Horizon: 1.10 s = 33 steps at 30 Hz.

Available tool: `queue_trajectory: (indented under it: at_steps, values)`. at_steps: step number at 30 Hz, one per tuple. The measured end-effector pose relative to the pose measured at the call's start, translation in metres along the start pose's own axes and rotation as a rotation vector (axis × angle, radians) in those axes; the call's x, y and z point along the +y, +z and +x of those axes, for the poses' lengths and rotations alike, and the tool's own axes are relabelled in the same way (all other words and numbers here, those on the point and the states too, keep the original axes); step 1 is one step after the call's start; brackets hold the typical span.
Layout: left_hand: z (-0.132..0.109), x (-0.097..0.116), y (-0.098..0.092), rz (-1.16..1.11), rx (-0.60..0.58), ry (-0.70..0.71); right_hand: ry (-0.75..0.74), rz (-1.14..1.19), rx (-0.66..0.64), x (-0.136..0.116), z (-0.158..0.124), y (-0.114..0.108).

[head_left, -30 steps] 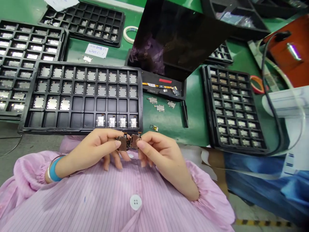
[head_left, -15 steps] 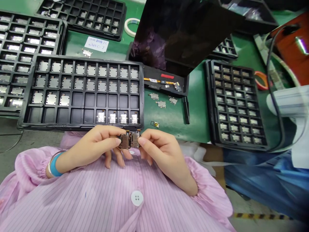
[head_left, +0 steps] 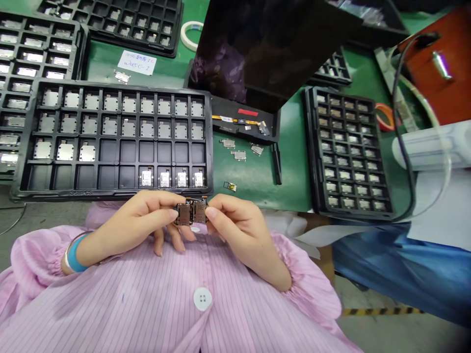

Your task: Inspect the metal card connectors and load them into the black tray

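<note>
Two modules (head_left: 184, 214) drawn closer, one in each hand (head_left: 235, 220)

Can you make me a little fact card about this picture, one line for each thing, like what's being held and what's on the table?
Left grip: pinching the left part
Right grip: pinching the right part
Held parts: dark, side by side; can't tell if joined
Table: green
Tray: black, beyond the left grip; nearest row holds four parts
Loose silver parts: three close together, right of the tray
Note: white with handwriting, beyond the tray
Wristband: blue, on the left wrist
</note>
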<state>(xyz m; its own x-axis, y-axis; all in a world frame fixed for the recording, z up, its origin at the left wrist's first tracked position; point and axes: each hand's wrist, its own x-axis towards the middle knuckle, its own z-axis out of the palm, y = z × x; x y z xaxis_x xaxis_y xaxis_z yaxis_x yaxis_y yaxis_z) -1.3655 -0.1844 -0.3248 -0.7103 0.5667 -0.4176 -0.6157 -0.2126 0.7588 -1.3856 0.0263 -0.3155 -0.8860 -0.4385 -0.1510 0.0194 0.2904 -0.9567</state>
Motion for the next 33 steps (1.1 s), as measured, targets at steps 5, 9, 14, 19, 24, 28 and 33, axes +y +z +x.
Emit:
queue_trajectory:
  at_steps: [5, 9, 14, 19, 24, 28, 33]
  values:
    - [0.0009, 0.0003, -0.0005, 0.021, 0.012, 0.013, -0.036, -0.031, 0.007, 0.0012, 0.0000, -0.0002]
    - [0.0011, 0.0005, -0.0011, 0.027, 0.003, 0.014, -0.034, -0.038, 0.009, 0.0010, 0.0006, -0.0001]
    - [0.0010, 0.0004, -0.0016, 0.011, -0.003, 0.019, -0.057, -0.046, 0.010, 0.0012, 0.0026, -0.0003]
    - [0.0023, -0.0011, -0.0031, 0.006, -0.006, 0.019, -0.057, -0.048, 0.015, 0.0047, 0.0021, 0.0000]
    - [0.0031, -0.0013, -0.0040, -0.028, -0.008, 0.006, -0.041, -0.030, 0.026, 0.0056, 0.0028, 0.0017]
    - [0.0038, -0.0005, -0.0046, -0.043, 0.000, -0.003, -0.033, -0.017, 0.029, 0.0040, 0.0049, 0.0023]
    - [0.0066, -0.0005, -0.0043, -0.011, 0.009, -0.008, -0.032, -0.019, 0.019, 0.0042, 0.0050, 0.0020]
